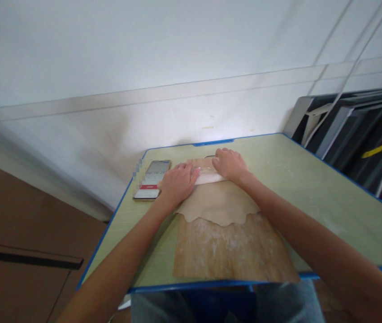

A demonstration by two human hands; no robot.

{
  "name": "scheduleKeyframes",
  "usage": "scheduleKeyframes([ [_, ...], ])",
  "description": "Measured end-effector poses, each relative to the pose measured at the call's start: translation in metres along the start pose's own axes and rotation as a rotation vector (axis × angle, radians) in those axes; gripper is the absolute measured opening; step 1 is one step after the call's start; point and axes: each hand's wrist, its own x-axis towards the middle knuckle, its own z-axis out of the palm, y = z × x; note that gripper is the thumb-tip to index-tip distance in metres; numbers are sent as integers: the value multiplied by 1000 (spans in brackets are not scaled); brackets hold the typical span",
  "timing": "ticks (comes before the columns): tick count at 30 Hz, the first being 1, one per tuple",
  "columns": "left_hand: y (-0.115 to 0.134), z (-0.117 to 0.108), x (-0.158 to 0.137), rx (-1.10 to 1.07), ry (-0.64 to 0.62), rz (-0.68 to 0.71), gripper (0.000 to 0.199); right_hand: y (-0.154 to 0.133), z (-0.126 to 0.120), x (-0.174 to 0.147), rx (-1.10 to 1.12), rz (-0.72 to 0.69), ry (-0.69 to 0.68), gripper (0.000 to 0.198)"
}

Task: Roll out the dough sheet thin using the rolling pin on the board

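Note:
A thin sheet of dough (219,204) with a wavy front edge lies on a wooden board (229,253) dusted with flour. Across its far part runs a pale, floury rolling pin (211,177), which seems to have dough wound around it. My left hand (178,183) presses over the pin's left part, fingers curved on top. Over the right part bends my right hand (230,163), its fingers curled down. Both palms hide the ends of the pin, so I cannot tell how far it extends.
A phone (153,179) with a lit screen lies left of my left hand. The light green table (312,202) has a blue rim and meets a white wall (191,58). Dark flat panels (355,121) and a yellow strip (379,149) stand beyond the right edge.

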Motion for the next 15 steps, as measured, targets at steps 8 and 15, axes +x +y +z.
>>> scheduleKeyframes([
  [8,-7,1,8,24,23,-30,54,1,2,20,30,59,-40,35],
  [15,-5,-5,-2,11,-59,-29,54,2,7,10,31,38,-64,33],
])
